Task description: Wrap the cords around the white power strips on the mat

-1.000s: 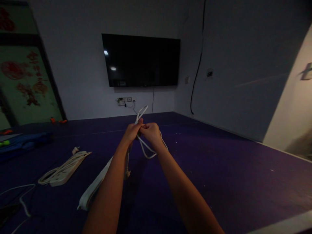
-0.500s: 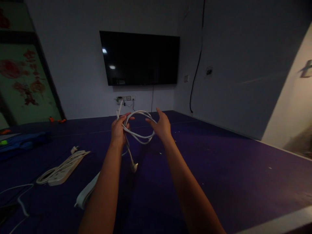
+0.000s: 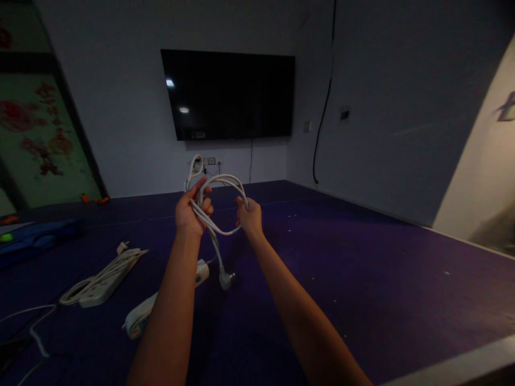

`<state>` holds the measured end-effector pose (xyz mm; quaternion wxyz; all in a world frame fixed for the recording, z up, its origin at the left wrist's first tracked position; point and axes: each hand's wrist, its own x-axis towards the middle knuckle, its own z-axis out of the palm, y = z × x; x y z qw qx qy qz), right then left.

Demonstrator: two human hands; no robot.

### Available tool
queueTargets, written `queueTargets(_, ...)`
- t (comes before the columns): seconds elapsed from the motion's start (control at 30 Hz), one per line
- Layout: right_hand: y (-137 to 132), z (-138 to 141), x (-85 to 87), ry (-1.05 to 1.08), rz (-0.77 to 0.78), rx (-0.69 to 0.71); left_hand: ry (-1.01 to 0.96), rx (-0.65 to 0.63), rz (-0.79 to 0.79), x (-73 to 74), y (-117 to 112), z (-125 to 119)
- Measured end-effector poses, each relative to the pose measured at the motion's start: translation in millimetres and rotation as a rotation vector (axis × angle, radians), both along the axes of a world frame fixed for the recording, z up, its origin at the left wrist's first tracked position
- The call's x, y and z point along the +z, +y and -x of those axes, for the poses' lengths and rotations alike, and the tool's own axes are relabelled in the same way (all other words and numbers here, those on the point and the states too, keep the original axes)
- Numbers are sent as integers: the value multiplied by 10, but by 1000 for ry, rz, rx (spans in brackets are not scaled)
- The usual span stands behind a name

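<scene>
Loops of a white power cord hang between my two hands above the purple surface. My left hand is closed round the cord at the left side of the coil, and a small loop of it sticks up above that hand. On the right side, my right hand grips the coil between thumb and fingers. The cord's plug dangles below, pins facing right. Beneath my left forearm lies a white power strip, partly hidden by the arm.
Another power strip with its cord wrapped along it lies to the left. Farther left are a loose white cable and blue cloth. A television hangs on the back wall above sockets.
My right hand has moved left and closed on the coil, where its fingers were spread before. The coil is narrower, and a small loop now rises above my left hand.
</scene>
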<state>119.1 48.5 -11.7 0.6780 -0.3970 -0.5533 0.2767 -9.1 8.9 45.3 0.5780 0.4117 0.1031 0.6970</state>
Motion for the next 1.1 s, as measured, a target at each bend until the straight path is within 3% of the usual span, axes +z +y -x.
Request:
queueTargets(0.17,-105,-169,38,-297,-255,-563,69,73,-12,4,-9,-80)
queueTargets(0.23,-161,-187,38,-471,-406,-638,93,165,-24,-7,-6,-128)
queueTargets(0.33,-221,-124,33,-827,-518,-482,133,263,-71,-28,-6,-192)
queueTargets(0.4,-224,-51,34,-987,-451,-345,165,276,-104,-41,-14,-227)
queueTargets(0.47,-192,4,42,-982,-323,-282,221,250,-123,-51,-28,-259)
queueTargets(0.57,-107,-4,66,-719,-200,-318,346,181,-134,-68,-49,-303)
queueTargets(0.67,-57,-110,103,-521,-243,-427,512,144,-67,-84,-62,-338)
queueTargets(0.87,-165,-318,210,-687,-400,-590,743,102,202,-64,-100,-334)
queueTargets(1.1,-191,-411,278,-931,-433,-435,886,-150,179,-58,-168,-300)
